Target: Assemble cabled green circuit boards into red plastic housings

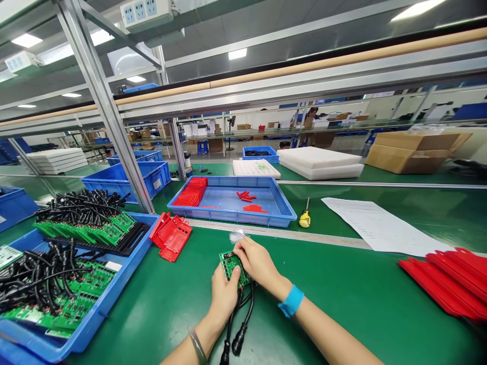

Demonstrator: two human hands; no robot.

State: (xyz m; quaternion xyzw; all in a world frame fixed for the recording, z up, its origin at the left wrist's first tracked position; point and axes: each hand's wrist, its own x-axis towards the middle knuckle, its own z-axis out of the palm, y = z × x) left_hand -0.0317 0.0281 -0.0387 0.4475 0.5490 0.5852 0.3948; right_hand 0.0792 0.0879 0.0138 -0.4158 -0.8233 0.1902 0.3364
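Note:
My left hand [224,291] grips a green circuit board [230,263] by its lower left side, thumb lying across its face. Along the board's top edge sits a small black digit display. Two black cables [247,314] with plug ends hang from its lower edge toward me. My right hand [256,261] is closed in a pinch at the board's upper right corner; what its fingertips hold, if anything, is hidden. Just beyond those fingertips shows a crumpled clear piece of film [237,236]. Left of the hands, red plastic case parts [173,238] rest on the green bench.
A blue bin [125,274] on the left holds several cabled boards. Ahead, a shallow blue tray [228,217] carries red parts. A yellow screwdriver [305,218], paper sheets [376,223] and red covers [449,284] lie rightward. A metal post [110,111] rises at left.

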